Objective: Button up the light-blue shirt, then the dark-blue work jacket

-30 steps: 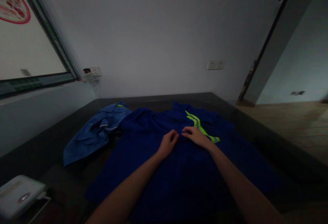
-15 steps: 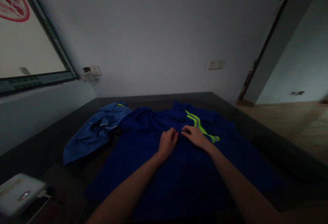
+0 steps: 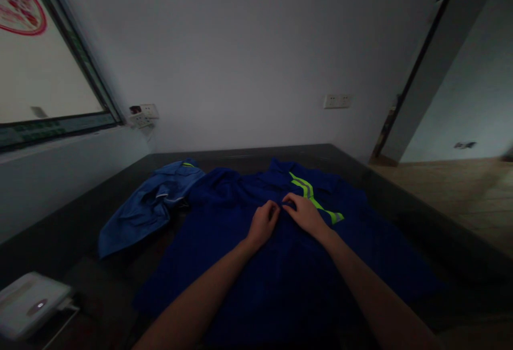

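A dark blue work jacket (image 3: 224, 243) with a yellow-green and grey reflective strip (image 3: 310, 192) lies spread over the dark table. My left hand (image 3: 263, 223) is closed on the jacket's cloth near its middle, fingers curled in a pinch. Just to the right, my right hand (image 3: 303, 212) pinches the same cloth between thumb and fingers, a small gap from the left. Whether a button or only a fabric edge is between the fingertips is too dark and small to tell.
A lighter blue garment (image 3: 138, 219) lies crumpled at the left, against the jacket. At the near left sits a white device (image 3: 34, 302) with a cable. The dark table (image 3: 312, 151) meets a wall with sockets (image 3: 337, 101). A window is at the left.
My right hand has shifted very slightly up and left on the cloth. My left hand has barely turned; the jacket lies as before.
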### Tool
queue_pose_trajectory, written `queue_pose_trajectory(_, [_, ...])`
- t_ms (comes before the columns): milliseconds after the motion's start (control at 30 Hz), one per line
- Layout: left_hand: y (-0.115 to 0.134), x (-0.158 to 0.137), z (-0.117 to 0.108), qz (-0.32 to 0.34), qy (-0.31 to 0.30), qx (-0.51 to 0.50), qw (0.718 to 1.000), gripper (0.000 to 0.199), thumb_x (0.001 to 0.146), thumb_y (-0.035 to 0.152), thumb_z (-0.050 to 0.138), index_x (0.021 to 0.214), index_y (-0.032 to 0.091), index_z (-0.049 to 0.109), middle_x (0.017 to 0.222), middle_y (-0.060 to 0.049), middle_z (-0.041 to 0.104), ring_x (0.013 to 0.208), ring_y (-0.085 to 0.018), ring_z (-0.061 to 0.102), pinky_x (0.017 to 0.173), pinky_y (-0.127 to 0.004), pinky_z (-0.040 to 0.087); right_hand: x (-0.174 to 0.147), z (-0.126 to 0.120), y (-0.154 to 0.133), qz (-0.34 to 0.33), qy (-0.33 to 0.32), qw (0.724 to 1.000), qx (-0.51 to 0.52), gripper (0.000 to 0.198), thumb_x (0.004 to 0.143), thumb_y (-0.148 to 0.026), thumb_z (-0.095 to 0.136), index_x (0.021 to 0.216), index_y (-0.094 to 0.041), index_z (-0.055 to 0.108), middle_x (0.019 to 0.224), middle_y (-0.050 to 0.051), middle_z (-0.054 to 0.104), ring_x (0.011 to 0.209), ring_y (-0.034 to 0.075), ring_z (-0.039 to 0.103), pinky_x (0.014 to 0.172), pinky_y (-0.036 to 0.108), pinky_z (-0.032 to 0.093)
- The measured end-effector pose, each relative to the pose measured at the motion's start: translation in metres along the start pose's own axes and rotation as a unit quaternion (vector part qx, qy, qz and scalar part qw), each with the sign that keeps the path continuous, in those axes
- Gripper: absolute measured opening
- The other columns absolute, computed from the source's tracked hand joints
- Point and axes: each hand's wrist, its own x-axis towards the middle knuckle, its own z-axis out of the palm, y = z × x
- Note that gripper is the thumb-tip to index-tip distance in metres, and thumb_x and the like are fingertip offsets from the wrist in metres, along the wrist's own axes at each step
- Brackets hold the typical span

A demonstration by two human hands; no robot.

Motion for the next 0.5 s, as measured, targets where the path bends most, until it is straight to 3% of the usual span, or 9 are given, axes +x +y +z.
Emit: queue_pose_trajectory(500, [-0.003, 0.001, 0.003, -0.064, 0.018, -0.136, 0.988, 0.012, 0.081, 0.024, 0.049, 0.071, 0.018, 0.051, 0.062, 0.003, 0.055, 0.058, -0.011, 0.052, 0.057, -0.022, 0.039, -0.008, 0.004, -0.019, -0.070, -0.010, 0.990, -0.122, 0.010, 0.085, -0.016, 0.049, 0.088, -0.020, 0.058, 0.083, 0.005, 0.059, 0.079, 0.018, 0.055, 0.070, 0.028, 0.039])
